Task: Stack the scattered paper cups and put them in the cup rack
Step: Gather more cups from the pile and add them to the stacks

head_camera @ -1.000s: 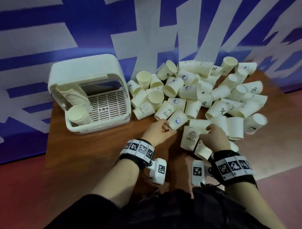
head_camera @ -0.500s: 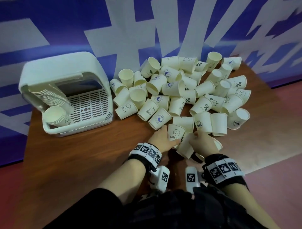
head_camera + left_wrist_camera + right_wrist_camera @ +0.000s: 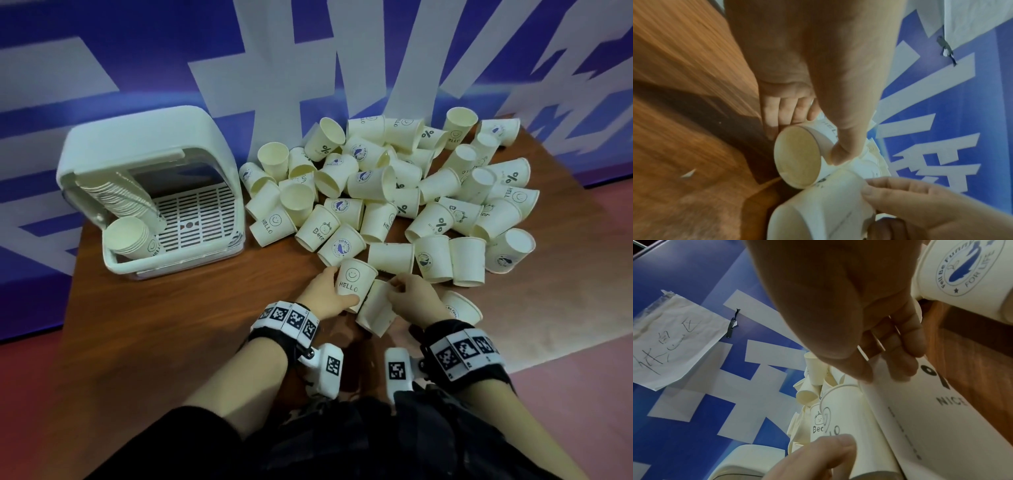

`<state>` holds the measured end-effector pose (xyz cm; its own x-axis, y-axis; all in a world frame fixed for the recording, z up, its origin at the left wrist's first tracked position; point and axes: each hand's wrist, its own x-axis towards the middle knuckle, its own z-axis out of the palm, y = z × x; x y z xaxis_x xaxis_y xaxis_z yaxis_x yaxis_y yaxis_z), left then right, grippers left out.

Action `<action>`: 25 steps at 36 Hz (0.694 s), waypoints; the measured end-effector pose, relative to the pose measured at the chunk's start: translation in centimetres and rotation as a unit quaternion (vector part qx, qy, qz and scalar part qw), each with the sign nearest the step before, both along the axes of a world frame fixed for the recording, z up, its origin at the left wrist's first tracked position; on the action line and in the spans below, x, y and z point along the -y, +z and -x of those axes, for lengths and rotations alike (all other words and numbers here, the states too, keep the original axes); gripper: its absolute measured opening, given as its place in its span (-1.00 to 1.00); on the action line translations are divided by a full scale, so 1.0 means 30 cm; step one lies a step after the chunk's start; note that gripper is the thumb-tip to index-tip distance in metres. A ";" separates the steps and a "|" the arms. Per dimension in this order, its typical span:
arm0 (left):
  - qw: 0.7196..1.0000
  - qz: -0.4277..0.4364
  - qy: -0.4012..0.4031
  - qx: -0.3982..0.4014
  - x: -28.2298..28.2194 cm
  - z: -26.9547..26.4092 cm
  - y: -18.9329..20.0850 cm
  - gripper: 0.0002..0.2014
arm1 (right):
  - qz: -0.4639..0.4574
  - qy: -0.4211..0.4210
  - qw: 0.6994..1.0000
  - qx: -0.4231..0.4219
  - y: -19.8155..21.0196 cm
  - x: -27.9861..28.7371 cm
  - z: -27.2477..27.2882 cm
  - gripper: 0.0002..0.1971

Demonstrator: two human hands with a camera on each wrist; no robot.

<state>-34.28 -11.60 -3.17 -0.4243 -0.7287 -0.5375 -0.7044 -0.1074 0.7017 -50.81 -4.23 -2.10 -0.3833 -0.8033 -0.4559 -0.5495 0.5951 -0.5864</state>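
Note:
My left hand (image 3: 327, 294) grips a white paper cup printed HELLO (image 3: 354, 281) (image 3: 809, 155), thumb on its side and fingers behind it. Beside it my right hand (image 3: 409, 294) holds a second paper cup (image 3: 375, 310) (image 3: 920, 426) near its rim; that one reads NICE in the right wrist view. The two cups touch, bottoms toward me. Behind them a heap of scattered paper cups (image 3: 394, 192) covers the table's far right. The white cup rack (image 3: 144, 147) stands at far left with a long stack of nested cups (image 3: 126, 216) leaning inside.
The brown wooden table (image 3: 164, 325) ends at a blue and white patterned wall (image 3: 102, 51). One loose cup (image 3: 460, 306) lies just right of my right wrist. A taped paper note (image 3: 672, 337) hangs on the wall. The table's right edge runs close past the heap.
My left hand has taken hold of the HELLO cup and lifted it toward me. My right hand has brought its cup alongside until the two touch.

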 end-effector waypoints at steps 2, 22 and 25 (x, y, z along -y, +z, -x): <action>1.000 -0.008 0.008 -0.017 0.009 -0.016 0.004 -0.27 | 0.004 0.009 1.000 0.014 0.003 0.001 -0.007 -0.89; 0.945 0.021 0.230 -0.232 0.046 -0.229 0.076 -0.33 | 0.148 0.047 0.984 0.086 0.129 0.049 -0.162 -0.90; 0.935 0.031 0.266 -0.232 0.058 -0.307 0.094 -0.28 | 0.158 0.065 0.981 0.090 0.142 0.086 -0.226 -0.93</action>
